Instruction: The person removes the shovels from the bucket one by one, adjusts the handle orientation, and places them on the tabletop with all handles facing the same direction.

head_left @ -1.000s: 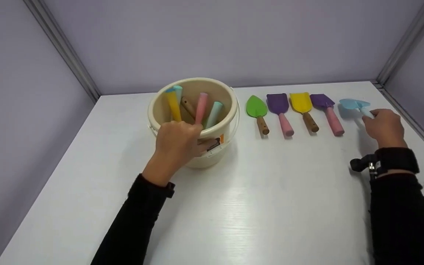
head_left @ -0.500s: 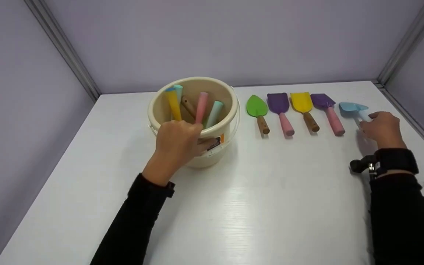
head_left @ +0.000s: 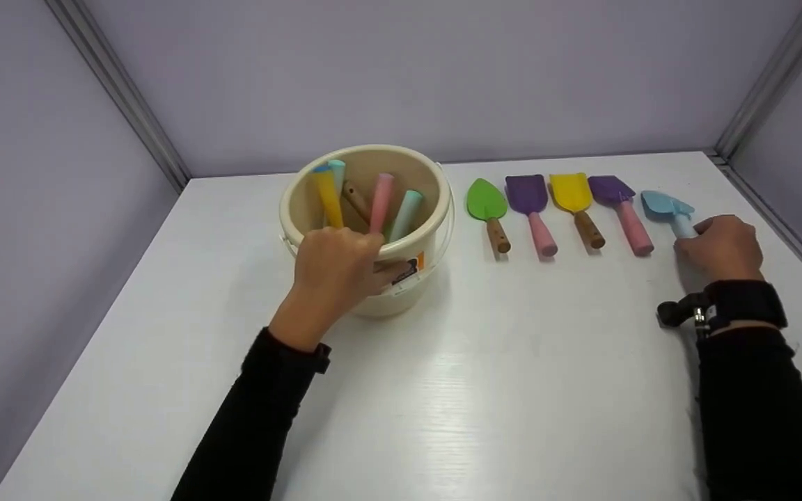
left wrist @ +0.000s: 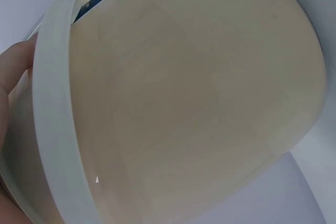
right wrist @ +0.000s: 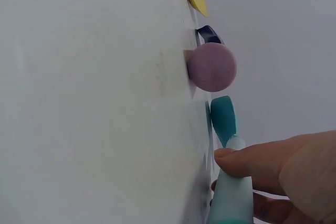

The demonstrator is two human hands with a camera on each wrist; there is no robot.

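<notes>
My left hand (head_left: 335, 268) grips the near rim of a cream bucket (head_left: 366, 209); the bucket's wall (left wrist: 184, 103) fills the left wrist view. Several tool handles stand in the bucket, yellow, pink and pale teal. On the table to the right lie a green trowel (head_left: 487, 205), a purple shovel with pink handle (head_left: 530, 209), a yellow shovel (head_left: 574, 202) and a second purple shovel (head_left: 620, 205). My right hand (head_left: 720, 245) holds the pale handle of a light blue trowel (head_left: 662, 206) at the row's right end; its fingers (right wrist: 262, 161) curl round the handle (right wrist: 231, 198).
The white table (head_left: 477, 376) is walled by lilac panels with metal corner posts (head_left: 122, 97). A black strap with a camera mount (head_left: 721, 309) sits on my right wrist. The table's right edge runs close to the blue trowel.
My right hand has drawn the light blue trowel slightly left and nearer, closer to the row. The left hand and bucket have stayed in place.
</notes>
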